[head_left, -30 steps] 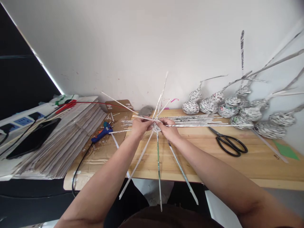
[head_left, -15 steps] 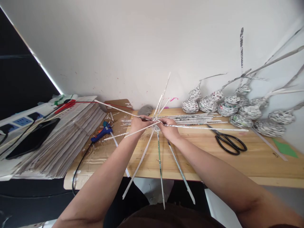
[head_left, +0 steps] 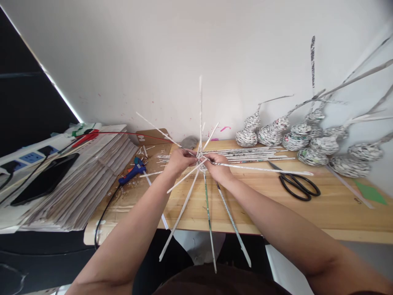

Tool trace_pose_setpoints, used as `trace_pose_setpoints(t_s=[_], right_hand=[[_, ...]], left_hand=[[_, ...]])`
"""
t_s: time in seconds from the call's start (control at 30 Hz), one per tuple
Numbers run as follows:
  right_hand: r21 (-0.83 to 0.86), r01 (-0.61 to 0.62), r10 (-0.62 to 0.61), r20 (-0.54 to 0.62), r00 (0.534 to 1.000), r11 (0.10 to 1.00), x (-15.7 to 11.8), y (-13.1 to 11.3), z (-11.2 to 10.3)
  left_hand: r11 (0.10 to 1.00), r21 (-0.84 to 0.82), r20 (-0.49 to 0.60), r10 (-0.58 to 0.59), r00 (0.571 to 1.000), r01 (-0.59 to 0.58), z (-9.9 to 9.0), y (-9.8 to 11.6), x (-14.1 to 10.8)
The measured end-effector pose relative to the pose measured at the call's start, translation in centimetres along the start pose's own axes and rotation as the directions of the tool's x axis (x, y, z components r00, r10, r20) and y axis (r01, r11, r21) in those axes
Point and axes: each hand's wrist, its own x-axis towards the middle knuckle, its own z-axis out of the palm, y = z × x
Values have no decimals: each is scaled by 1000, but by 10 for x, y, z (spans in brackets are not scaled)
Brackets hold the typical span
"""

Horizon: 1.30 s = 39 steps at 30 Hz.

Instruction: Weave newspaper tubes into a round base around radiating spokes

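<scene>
Several rolled paper sticks fan out like spokes from a small woven centre, which hangs between my hands above the table's front part. My left hand pinches the sticks on the left side of this centre, its fingertips pressed together. On the right side my right hand is closed on the sticks close to the centre. One white stick runs out to the right past that hand. A green-marked stick points down toward me. The fingertips partly hide the centre.
Behind my hands lies a bundle of paper sticks. Black scissors and woven gourd shapes are at right. A blue glue gun, a paper stack, a phone and a power strip are at left.
The upper-left stick has swung upward, and a tall stick now stands nearly upright instead of leaning right. The stick across the centre slopes more steeply. Both hands remain closed in nearly the same place.
</scene>
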Motion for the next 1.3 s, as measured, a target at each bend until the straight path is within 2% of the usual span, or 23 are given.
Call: trace_pose_setpoints(t_s=[0.17,0.4,0.57,0.8,0.93,1.13,1.3], right_hand=[[-33,-20,20,-5,1000,999,0,1,1],[-1,1,-1,24,1000,1000,0,4,2],[-38,4,-2,44,999,999,0,1,0],[-19,3,-2,33,999,1000,-1,1,0],[-6,-2,2,39,999,1000,0,2,1],[52,-30,27,54,998,998,0,2,2],[125,-55,54,7,998,991,0,2,4]], left_hand=[[996,-85,-44,-6,999,3,3,-9,0],[979,-200,-18,-45,999,41,0,-19,5],[978,-195,21,-70,997,73,0,-18,5],[984,-179,16,-15,1000,18,1,-12,3],[996,-86,0,-4,1000,4,3,-6,-1],[997,14,72,77,994,-78,0,-13,4],[1000,-10,74,-12,997,13,-1,-18,10]])
